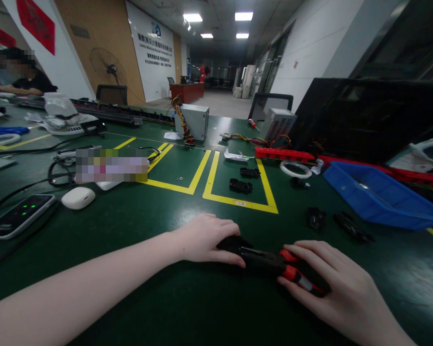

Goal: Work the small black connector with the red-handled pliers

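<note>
My right hand is closed around the red-and-black handles of a pair of pliers low over the green table. The dark jaws point left, towards my left hand. Between thumb and fingers, my left hand grips a small black part, mostly hidden by the fingers. Jaws and part meet or overlap near my left thumb; whether the jaws bite on it I cannot tell. Similar-looking black pieces lie beyond my hands: one and another inside a yellow taped frame.
On the right are a blue tray, a dark piece and a long black piece. A white earbud-like case and a device with green digits sit left. Metal power supply stands behind. Another person sits far left.
</note>
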`<state>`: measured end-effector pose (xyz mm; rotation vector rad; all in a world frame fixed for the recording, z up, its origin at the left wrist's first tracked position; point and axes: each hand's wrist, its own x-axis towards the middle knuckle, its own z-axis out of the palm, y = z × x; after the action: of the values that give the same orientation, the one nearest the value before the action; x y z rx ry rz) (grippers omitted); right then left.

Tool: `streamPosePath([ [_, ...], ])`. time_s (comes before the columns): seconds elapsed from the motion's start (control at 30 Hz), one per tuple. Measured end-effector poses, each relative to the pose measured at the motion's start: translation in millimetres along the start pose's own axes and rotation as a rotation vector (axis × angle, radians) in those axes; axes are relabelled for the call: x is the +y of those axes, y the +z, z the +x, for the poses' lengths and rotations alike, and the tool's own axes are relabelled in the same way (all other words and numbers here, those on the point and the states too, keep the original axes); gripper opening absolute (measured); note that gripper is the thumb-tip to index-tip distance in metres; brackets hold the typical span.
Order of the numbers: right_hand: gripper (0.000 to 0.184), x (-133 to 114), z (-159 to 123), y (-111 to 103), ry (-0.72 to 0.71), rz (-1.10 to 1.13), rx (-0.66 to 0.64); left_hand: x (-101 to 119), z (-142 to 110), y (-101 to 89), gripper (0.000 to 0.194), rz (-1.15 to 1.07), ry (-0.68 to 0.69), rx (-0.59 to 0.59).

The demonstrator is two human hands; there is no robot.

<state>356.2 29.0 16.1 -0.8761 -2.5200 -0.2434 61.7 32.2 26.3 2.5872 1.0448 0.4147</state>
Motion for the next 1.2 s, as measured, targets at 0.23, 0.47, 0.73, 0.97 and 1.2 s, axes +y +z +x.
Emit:
streamPosePath([
  [0.23, 0.042, -2.9, 2.7, 1.3, -0.012, 0.011, 0.022, -1.4, -0.5, 1.8, 0.044, 0.017, 0.019, 0.006],
  [0.47, 0.043, -6.0, 2.7, 2.8, -0.017, 0.041, 0.023, -1.8, -0.7, 2.0, 0.043, 0.027, 0.035, 0.003],
  [0.73, 0.041, -8.6, 4.7, 3.0, -0.012, 0.061, 0.023, -0.9, 0.1, 1.7, 0.044, 0.044, 0.038, -0.005],
  [0.97, 0.039, -11.6, 6.7, -1.4, -0.008, 0.066, 0.004, -1.8, -1.1, 0.7, 0.045, 0.038, 0.056, 0.002],
  [1.2, 0.036, -12.7, 6.9, -2.5, -0.028, 0.085, 0.0, -1.6, -1.7, 1.6, 0.046, 0.074, 0.09, 0.024],
])
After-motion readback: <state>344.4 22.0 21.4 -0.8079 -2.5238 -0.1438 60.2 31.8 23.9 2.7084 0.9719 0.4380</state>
